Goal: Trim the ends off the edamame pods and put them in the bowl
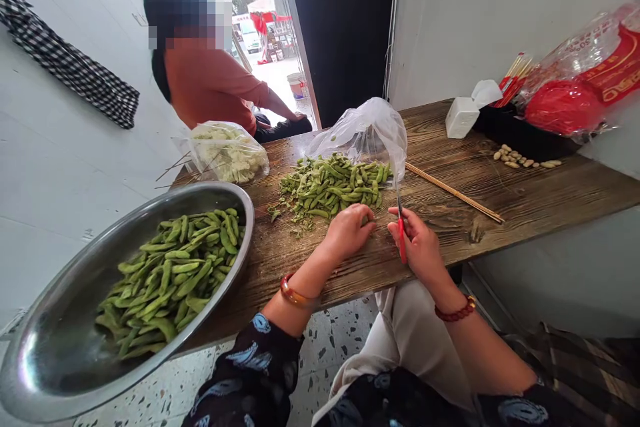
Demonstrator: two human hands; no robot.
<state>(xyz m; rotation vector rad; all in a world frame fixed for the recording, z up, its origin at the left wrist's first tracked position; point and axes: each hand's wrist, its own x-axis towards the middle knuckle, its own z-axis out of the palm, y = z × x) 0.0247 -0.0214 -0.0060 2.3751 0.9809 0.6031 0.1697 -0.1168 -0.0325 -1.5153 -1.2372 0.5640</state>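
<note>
My right hand (419,240) holds a pair of scissors (402,239) by the red handles, blades pointing away from me. Beside it, my left hand (349,230) is closed at the near edge of a pile of edamame pods (335,185); a bit of green shows between its fingers, apparently a pod, mostly hidden. Behind the pile a clear plastic bag (367,123) lies open, partly over the pods. Trimmed scraps (303,225) are scattered on the wooden table (280,273). To the left, a large metal basin (60,320) holds many more green pods (175,273).
A bag of cauliflower (230,150) sits behind the basin. Wooden sticks (455,192) lie right of the pods. Farther right are a white tissue box (463,117), peanuts (520,157) and a black tray (530,133) with red packages. A person (215,83) sits across the table near the doorway.
</note>
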